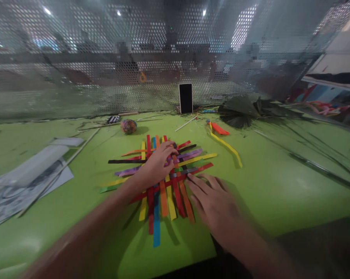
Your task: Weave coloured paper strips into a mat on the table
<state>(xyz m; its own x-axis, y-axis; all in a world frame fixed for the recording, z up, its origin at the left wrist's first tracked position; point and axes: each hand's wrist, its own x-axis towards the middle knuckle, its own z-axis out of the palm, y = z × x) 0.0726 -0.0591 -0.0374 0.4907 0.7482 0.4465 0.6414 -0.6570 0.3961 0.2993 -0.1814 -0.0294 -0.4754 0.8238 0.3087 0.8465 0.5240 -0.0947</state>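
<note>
A woven mat of coloured paper strips lies on the green table, with red, orange, yellow and blue strips running toward me and purple, black and yellow ones across. My left hand rests on the middle of the weave, fingers curled onto the strips near the top. My right hand lies flat at the mat's right edge, fingers stretched out and touching the red and orange strips.
A loose yellow strip and an orange piece lie behind the mat. A phone stands against the perforated screen. A colourful ball, dark leaves and printed papers are around.
</note>
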